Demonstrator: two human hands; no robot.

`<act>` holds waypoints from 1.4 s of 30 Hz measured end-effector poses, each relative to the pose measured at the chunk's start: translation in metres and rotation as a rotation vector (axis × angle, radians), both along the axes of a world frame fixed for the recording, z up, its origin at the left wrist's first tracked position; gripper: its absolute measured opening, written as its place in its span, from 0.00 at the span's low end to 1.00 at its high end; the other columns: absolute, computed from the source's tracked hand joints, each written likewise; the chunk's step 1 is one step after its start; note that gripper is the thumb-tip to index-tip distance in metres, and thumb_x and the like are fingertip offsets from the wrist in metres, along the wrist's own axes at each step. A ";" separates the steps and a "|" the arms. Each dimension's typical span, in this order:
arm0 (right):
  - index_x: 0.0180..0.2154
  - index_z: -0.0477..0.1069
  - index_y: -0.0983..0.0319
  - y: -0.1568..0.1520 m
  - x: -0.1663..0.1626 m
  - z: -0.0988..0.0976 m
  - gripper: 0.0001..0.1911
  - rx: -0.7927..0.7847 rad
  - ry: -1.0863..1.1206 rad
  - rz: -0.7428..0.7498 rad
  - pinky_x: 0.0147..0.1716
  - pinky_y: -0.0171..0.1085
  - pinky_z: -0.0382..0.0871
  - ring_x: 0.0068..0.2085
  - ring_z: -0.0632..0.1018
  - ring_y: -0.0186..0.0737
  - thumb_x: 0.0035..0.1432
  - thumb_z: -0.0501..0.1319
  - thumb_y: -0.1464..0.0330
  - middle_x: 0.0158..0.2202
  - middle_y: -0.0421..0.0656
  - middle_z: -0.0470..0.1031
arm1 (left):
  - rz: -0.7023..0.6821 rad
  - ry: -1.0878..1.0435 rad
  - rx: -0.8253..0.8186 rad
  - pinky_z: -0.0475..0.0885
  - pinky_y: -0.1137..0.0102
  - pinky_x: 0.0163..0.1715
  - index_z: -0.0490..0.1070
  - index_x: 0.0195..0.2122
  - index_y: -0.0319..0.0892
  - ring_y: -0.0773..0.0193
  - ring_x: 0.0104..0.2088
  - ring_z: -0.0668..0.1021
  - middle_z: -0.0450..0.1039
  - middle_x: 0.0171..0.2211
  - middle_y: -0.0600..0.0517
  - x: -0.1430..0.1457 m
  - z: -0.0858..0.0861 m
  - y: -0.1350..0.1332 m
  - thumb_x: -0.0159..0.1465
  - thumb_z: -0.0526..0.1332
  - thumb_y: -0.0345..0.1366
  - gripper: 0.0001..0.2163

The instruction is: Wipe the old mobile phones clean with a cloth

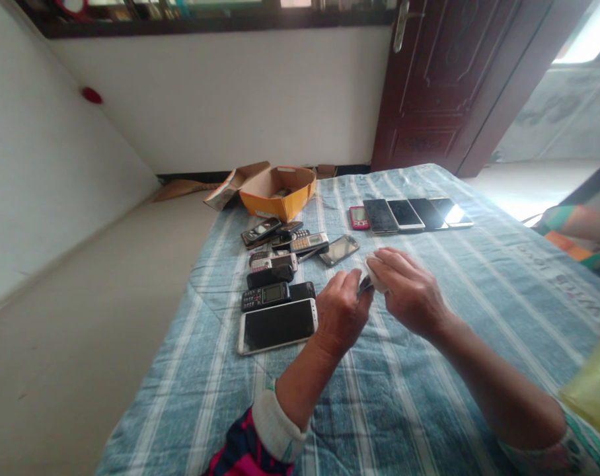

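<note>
My left hand (343,307) is closed round a small dark mobile phone (364,285), mostly hidden by the fingers. Against its far end, my right hand (409,291) presses a folded white cloth (376,274). Both hands meet just above the bed cover. Left of them lies a large white-framed smartphone (279,325) with a black screen. Beyond it are a black keypad phone (265,296) and several other old phones in a loose pile. A grey touchscreen phone (340,250) rests just past my hands.
An open yellow cardboard box (280,201) stands at the far edge, its lid tilted left. Right of it, a small pink phone (359,218) and several smartphones, including a white-edged one (405,215), form a row. A striped blue cover (429,410) spreads beneath. Yellow plastic (595,383) lies at right.
</note>
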State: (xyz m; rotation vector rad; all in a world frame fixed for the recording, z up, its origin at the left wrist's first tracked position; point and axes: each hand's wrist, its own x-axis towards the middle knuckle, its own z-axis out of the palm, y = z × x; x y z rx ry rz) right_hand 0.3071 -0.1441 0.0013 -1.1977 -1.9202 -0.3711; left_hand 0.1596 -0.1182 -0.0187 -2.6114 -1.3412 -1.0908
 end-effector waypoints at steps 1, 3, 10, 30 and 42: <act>0.47 0.74 0.64 0.001 0.001 0.000 0.17 0.005 -0.005 -0.004 0.51 0.47 0.73 0.52 0.75 0.48 0.65 0.50 0.75 0.45 0.51 0.76 | 0.025 0.024 -0.039 0.65 0.71 0.28 0.72 0.40 0.40 0.65 0.28 0.73 0.72 0.29 0.51 0.000 -0.003 0.001 0.68 0.55 0.41 0.11; 0.47 0.74 0.65 0.002 0.003 -0.001 0.16 0.017 -0.021 -0.004 0.51 0.47 0.74 0.52 0.75 0.48 0.65 0.50 0.75 0.45 0.52 0.76 | 0.078 0.087 -0.112 0.65 0.71 0.28 0.72 0.38 0.41 0.64 0.30 0.74 0.72 0.30 0.51 -0.001 -0.009 0.001 0.67 0.57 0.42 0.10; 0.48 0.74 0.65 0.000 -0.006 -0.002 0.16 0.051 -0.051 0.002 0.52 0.48 0.73 0.54 0.74 0.50 0.64 0.52 0.77 0.46 0.52 0.76 | 0.107 0.240 -0.279 0.65 0.71 0.29 0.71 0.35 0.44 0.62 0.35 0.76 0.73 0.33 0.51 0.002 -0.022 0.003 0.66 0.59 0.39 0.06; 0.47 0.75 0.59 0.022 0.030 -0.015 0.18 -0.049 0.102 -0.113 0.44 0.43 0.75 0.44 0.78 0.44 0.62 0.51 0.76 0.43 0.47 0.78 | 0.049 0.295 -0.158 0.68 0.68 0.36 0.70 0.34 0.41 0.59 0.36 0.75 0.73 0.33 0.48 0.000 -0.014 0.002 0.67 0.56 0.36 0.07; 0.50 0.73 0.64 0.000 0.001 -0.001 0.17 0.076 -0.102 0.122 0.52 0.48 0.74 0.56 0.73 0.50 0.63 0.54 0.78 0.47 0.52 0.77 | 0.061 0.294 -0.223 0.70 0.67 0.35 0.70 0.35 0.42 0.58 0.37 0.76 0.73 0.32 0.48 0.005 -0.002 0.006 0.64 0.57 0.32 0.04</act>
